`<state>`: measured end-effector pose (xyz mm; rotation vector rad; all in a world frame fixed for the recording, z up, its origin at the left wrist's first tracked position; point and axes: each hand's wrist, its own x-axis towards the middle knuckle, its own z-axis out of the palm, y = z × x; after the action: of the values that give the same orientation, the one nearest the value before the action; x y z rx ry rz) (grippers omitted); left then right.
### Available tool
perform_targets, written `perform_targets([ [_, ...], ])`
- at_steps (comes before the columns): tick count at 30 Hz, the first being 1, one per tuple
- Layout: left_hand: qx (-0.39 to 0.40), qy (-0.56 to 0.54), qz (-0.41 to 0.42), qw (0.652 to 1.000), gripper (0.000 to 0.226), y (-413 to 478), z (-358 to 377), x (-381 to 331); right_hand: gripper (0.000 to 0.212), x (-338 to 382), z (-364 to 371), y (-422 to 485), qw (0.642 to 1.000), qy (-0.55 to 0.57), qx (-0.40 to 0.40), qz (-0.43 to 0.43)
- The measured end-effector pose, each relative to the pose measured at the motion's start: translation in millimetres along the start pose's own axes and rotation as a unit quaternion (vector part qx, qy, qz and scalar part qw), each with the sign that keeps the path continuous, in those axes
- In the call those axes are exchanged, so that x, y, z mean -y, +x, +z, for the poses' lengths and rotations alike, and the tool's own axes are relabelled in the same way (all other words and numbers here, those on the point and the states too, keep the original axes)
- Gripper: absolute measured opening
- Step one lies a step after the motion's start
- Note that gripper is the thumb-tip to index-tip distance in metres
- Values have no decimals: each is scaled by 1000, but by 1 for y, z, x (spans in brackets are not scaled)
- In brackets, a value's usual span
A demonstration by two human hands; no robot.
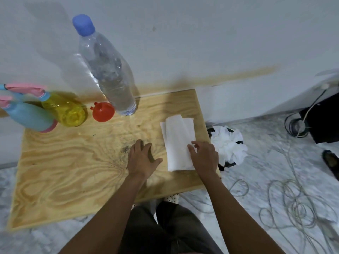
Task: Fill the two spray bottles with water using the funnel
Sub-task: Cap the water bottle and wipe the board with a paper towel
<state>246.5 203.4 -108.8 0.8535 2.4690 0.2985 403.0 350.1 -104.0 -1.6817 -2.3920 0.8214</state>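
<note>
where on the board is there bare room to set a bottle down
The near-left board, below the spray bottles and beside the left hand, is bare. The far-left edge is crowded: funnel, water bottle. Tissue and right hand fill the right.

Blue spray bottle (27, 116), yellow spray bottle (67, 110), orange funnel (103, 111), white paper (178, 143), wood-swirl bench (64, 162).

The table (73, 171) is bare plywood with strong grain, matt. The water bottle (108, 74) is clear glossy plastic, the funnel (103, 111) smooth orange plastic. The folded paper towel (177, 142) looks soft, matt white.
</note>
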Motion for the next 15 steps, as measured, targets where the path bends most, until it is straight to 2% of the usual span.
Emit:
perform_targets([
  [6, 12, -7, -10, 1000, 77, 0, 3, 2, 23, 3, -3, -1, 1000, -4, -20, -18],
  [9, 11, -14, -11, 1000, 78, -1, 4, 2, 19, 6, -9, -5, 996, 77, -31, -31],
  [15, 5, -15, -8, 1000, 78, -2, 3, 2, 17, 20, -27, -17, 973, 220, 25, -68],
])
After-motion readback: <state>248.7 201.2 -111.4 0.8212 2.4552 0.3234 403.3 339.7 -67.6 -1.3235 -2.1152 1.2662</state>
